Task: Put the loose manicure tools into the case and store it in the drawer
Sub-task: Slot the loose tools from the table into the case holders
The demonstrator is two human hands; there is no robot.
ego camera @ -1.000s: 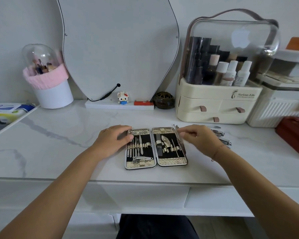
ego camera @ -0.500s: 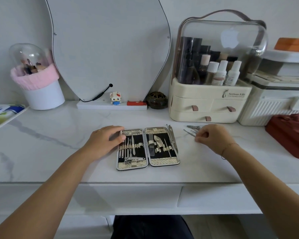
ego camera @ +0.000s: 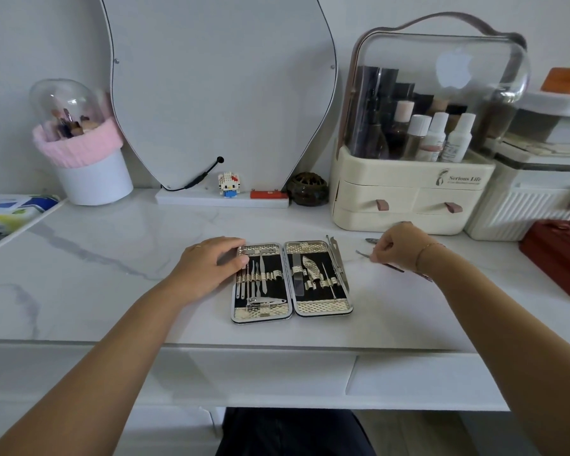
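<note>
The manicure case [ego camera: 292,312] lies open and flat on the marble desk [ego camera: 112,274], with several metal tools strapped in both halves. A long tool [ego camera: 339,261] rests along its right edge. My left hand [ego camera: 208,263] lies flat on the case's upper left corner. My right hand [ego camera: 397,246], right of the case, pinches a thin loose metal tool [ego camera: 362,254] whose tip points left. Another loose tool [ego camera: 371,240] peeks out behind the fingers. Closed drawer fronts [ego camera: 408,373] run under the desk edge.
A cream cosmetics organiser [ego camera: 408,189] with a clear lid stands behind my right hand. A red box [ego camera: 560,255] sits at the right edge, a mirror [ego camera: 218,93] at the back, a brush cup [ego camera: 89,166] at the left.
My right hand left the case's right edge, moved right to the loose tools and closed its fingers on one. My left hand stayed on the case.
</note>
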